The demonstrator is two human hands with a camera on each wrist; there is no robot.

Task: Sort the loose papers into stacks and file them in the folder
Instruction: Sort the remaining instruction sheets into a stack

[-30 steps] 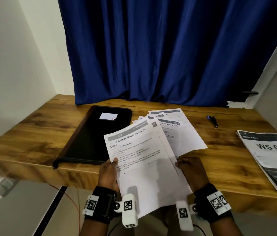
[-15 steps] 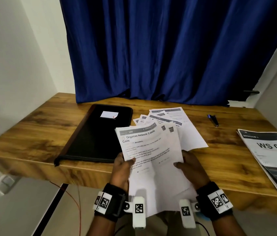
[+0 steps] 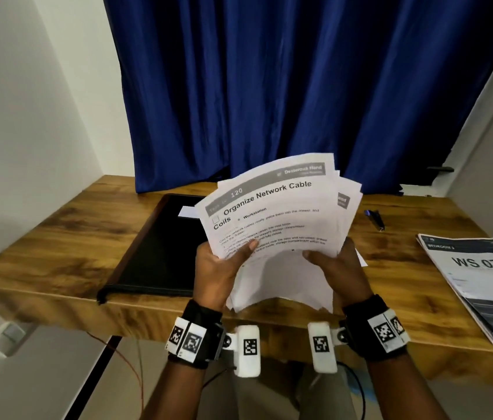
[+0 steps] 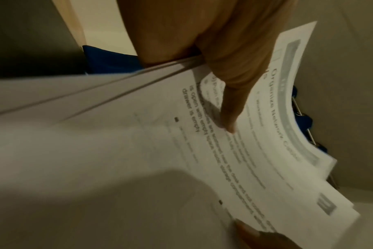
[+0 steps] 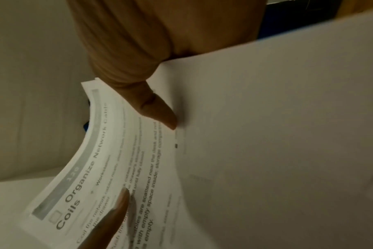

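Both hands hold a fanned bundle of printed white papers (image 3: 272,213) upright above the wooden desk (image 3: 66,231); the top sheet reads "Organize Network Cable Coils". My left hand (image 3: 224,265) grips the bundle's left edge, thumb on the front sheet (image 4: 230,118). My right hand (image 3: 336,265) grips the right edge, its thumb pressed on the same sheet (image 5: 162,114). A closed black folder (image 3: 160,253) with a small white label lies flat on the desk left of the hands. The fingers behind the sheets are hidden.
A second stack headed "WS 07" (image 3: 475,277) lies at the desk's right edge. A dark pen (image 3: 375,218) rests beyond the papers on the right. A blue curtain (image 3: 269,86) hangs behind the desk, with white walls on either side.
The sheets lay spread on the desk a second ago; both hands have gathered them together and lifted the bundle upright off the surface.
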